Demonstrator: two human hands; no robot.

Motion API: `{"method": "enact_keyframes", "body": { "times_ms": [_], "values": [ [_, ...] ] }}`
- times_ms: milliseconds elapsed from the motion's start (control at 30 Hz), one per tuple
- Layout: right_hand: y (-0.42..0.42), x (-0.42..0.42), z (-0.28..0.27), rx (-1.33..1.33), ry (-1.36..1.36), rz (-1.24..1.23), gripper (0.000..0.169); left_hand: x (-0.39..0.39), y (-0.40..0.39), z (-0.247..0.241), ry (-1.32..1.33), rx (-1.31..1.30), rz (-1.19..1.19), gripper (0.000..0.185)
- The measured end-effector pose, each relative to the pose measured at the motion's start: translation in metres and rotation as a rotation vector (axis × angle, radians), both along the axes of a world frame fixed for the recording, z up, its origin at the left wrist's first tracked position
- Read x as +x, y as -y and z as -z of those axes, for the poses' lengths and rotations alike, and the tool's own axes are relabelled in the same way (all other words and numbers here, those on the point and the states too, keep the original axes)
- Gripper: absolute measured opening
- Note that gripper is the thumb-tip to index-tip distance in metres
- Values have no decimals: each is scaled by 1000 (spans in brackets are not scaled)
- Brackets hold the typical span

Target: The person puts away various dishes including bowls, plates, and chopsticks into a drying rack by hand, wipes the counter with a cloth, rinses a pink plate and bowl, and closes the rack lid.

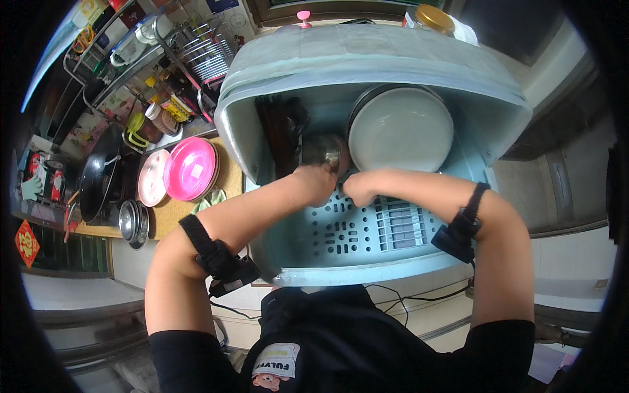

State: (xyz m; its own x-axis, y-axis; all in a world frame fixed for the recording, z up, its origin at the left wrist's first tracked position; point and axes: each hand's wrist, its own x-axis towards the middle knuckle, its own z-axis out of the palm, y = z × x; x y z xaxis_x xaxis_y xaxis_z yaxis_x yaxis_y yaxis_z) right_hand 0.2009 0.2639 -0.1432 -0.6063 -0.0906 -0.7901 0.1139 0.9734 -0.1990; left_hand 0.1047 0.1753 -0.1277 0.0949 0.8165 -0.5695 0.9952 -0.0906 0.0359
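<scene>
A light-blue plastic dish cabinet (302, 231) with its lid raised stands before me. Inside it, my left hand (317, 182) is at a shiny metal bowl (323, 150), its fingers against the near side; the bowl is blurred. My right hand (361, 189) is just to the right, with curled fingers above the perforated floor of the cabinet; its fingertips are partly hidden, and I see nothing clearly held. Behind my right wrist, a large white plate (402, 130) leans upright in front of a darker-rimmed one. Dark chopsticks or utensils (277, 130) stand at the cabinet's left wall.
To the left, a wooden counter (162, 218) bears a pink plastic plate (191, 168), a pale plate (153, 178), stacked metal bowls (132, 221) and a black wok (100, 172). A metal rack (132, 69) with bottles rises behind. A gold-lidded jar (435, 18) stands beyond the cabinet lid.
</scene>
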Motion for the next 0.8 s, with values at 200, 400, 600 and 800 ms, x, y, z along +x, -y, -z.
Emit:
{"method": "enact_keyframes", "body": {
  "times_ms": [200,400,600,800],
  "values": [
    [-1,7,-67,-56,-114,127,34,-3,20,-46,289,-28,4,46],
    [45,-10,-129,-61,-181,96,26,-28,66,-100,530,85,-20,37],
    [123,-67,-178,-78,-268,-19,26,-99,144,-136,659,110,-90,39],
    [194,-165,-168,-8,-345,-107,33,-207,233,-77,879,491,-445,29]
  ]
}}
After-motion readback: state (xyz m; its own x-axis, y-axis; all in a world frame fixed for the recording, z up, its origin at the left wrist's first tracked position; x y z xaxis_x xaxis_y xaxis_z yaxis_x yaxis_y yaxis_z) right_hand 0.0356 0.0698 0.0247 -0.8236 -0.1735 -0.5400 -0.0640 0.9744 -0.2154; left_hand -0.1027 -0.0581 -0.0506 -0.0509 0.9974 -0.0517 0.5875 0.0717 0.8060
